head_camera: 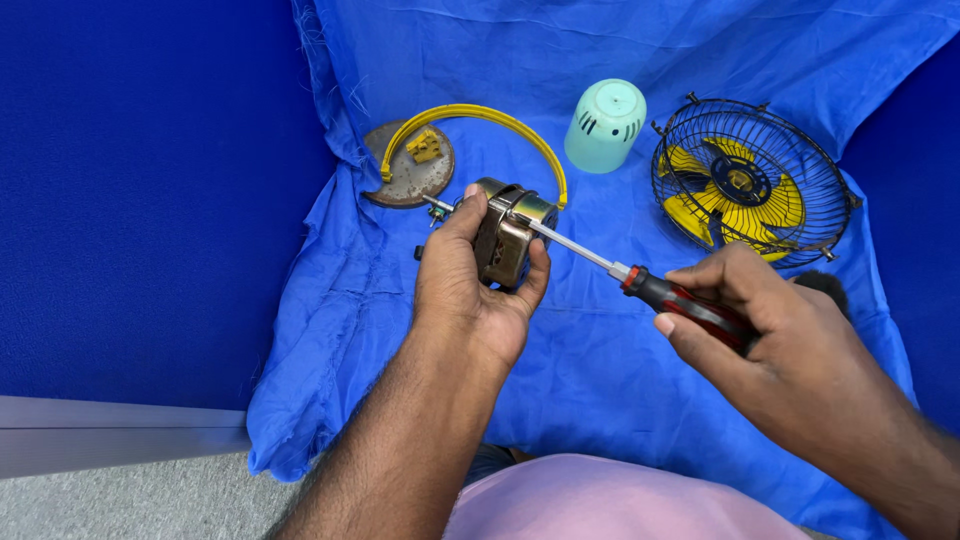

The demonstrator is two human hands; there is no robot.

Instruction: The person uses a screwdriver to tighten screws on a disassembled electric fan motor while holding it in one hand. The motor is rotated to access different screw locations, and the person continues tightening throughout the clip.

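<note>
L hand (470,285) wraps a small brass-coloured metal fan motor (508,235), thumb up along its near-left edge, fingers curled round the far side, so it's clamped firmly & held just above the crumpled blue cloth (600,370). Motor's thin shaft pokes out to the upper left, past the thumb tip.

R hand (775,320) is closed round the red & black handle of a screwdriver (640,282), thumb pressed along the near side, fingers folded over the top. Its long silver shank runs up-left from that hand & meets the motor's top edge, touching it just beside the L fingertips.

Beyond the L hand, near: round rusty grey metal disc (405,175) lying flat on the cloth, w/ a small yellow plastic block (424,146) on it. A curved yellow plastic band (500,125) arcs from the disc over behind the motor. Tiny dark bit (419,252) sits on the cloth just left of the L thumb; can't tell what it is.

Beyond & between the hands: pale mint-green plastic cap (606,125), cup-shaped, standing mouth down, w/ short dark slots on its side. No labels legible on anything.

Just past the R hand: black wire fan cage (752,180) w/ yellow blades inside, tilted toward the camera, near the R knuckles but not touching
</note>
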